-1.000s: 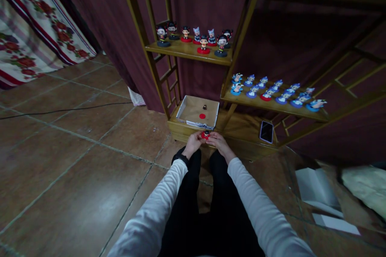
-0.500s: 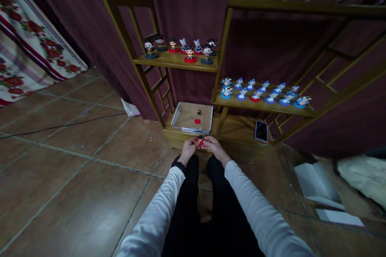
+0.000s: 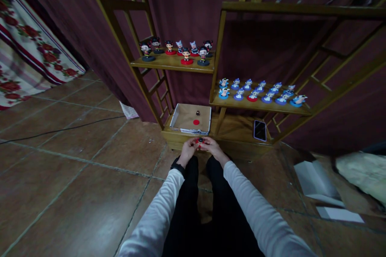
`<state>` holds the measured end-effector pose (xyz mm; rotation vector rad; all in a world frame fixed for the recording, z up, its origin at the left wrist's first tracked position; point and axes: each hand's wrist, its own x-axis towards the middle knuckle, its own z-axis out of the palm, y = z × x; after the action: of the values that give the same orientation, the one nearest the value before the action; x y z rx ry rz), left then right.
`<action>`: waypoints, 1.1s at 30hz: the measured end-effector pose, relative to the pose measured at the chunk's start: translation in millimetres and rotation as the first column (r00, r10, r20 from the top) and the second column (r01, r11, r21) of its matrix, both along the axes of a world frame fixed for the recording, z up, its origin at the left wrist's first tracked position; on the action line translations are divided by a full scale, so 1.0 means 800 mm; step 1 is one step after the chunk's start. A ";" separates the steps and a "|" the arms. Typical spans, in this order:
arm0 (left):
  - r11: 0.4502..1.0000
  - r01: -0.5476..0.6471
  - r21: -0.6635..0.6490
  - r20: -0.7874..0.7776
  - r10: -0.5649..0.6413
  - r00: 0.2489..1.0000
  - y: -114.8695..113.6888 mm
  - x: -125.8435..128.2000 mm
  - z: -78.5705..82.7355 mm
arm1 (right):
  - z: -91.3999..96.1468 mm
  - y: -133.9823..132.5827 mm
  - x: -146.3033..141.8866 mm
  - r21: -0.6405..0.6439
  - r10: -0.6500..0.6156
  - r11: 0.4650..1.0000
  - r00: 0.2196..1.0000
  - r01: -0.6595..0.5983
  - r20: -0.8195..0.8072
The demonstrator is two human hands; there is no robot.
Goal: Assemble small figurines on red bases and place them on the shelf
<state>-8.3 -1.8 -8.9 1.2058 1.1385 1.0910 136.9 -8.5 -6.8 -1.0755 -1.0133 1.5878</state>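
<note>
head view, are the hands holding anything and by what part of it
A small dark-topped red figure, held between the left hand and right hand by its red sides; exact contact is too small to tell.

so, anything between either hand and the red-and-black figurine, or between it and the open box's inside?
Nothing visible separates the left hand or right hand from the red-and-black figurine; both hold it. Toward the open box, only its near wall intervenes.
</note>
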 end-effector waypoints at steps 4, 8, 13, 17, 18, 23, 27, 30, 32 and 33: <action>1.000 0.010 0.018 0.049 -0.011 0.999 -0.004 -0.002 0.005 | 0.006 -0.001 0.001 0.083 0.021 0.996 0.999 -0.023 0.026; 0.999 0.019 0.037 0.074 -0.021 0.997 -0.008 -0.003 0.010 | 0.010 -0.002 0.000 0.164 0.013 0.986 0.999 -0.021 0.047; 0.998 -0.010 0.055 0.055 0.007 0.998 -0.010 -0.004 0.013 | 0.002 -0.005 -0.003 0.246 -0.082 0.968 0.989 0.051 0.120; 0.998 -0.007 0.058 0.024 0.005 1.000 -0.011 -0.006 0.013 | -0.005 -0.008 -0.005 0.280 -0.107 0.958 0.984 0.064 0.142; 0.998 -0.002 0.061 0.029 0.001 1.000 -0.011 -0.006 0.013 | -0.005 -0.009 -0.005 0.283 -0.109 0.957 0.983 0.065 0.145; 0.997 0.008 0.073 0.057 -0.012 0.998 -0.014 -0.007 0.015 | 0.001 -0.015 -0.005 0.284 -0.112 0.957 0.980 0.061 0.166; 0.997 0.009 0.076 0.052 -0.013 0.999 -0.015 -0.006 0.017 | 0.003 -0.017 -0.004 0.291 -0.119 0.955 0.976 0.062 0.180; 0.996 0.000 0.086 0.059 -0.005 0.998 -0.016 -0.006 0.018 | 0.003 -0.017 -0.004 0.289 -0.111 0.955 0.979 0.057 0.171; 0.996 -0.002 0.086 0.062 -0.004 0.998 -0.017 -0.006 0.019 | 0.001 -0.017 -0.004 0.296 -0.109 0.954 0.980 0.055 0.169; 0.996 -0.002 0.088 0.064 -0.004 0.998 -0.017 -0.006 0.019 | 0.000 -0.016 -0.004 0.304 -0.111 0.951 0.979 0.055 0.172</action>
<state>-13.4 -15.2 6.1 1.2306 1.0504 1.1807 133.9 -21.6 -6.9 -1.0551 -1.2713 1.2338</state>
